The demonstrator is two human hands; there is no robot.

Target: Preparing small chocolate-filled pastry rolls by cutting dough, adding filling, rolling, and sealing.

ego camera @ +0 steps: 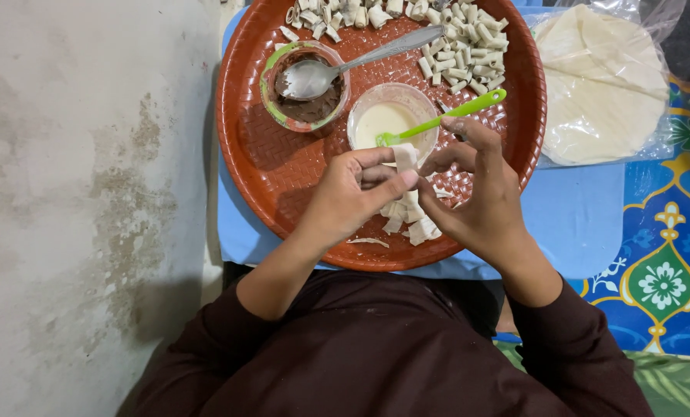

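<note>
Over the near rim of a round red woven-pattern tray [260, 166], the left hand [345, 201] was curled closed, thumb and fingers pinching a small pale strip of dough [405, 157]. The right hand [480, 197] met it from the other side, its fingers bent loosely and its fingertips [430, 167] touching the same strip. Below the hands, a little heap of cut dough pieces [414, 224] lay on the tray. Just beyond them stood a clear bowl of white paste [391, 116] with a green spatula [453, 116] resting in it, beside a bowl of brown filling [306, 104] holding a metal spoon [345, 66]. Small rolled pieces [461, 50] crowded the far side. Round flat wrappers in plastic [600, 85] lay to the right.
</note>
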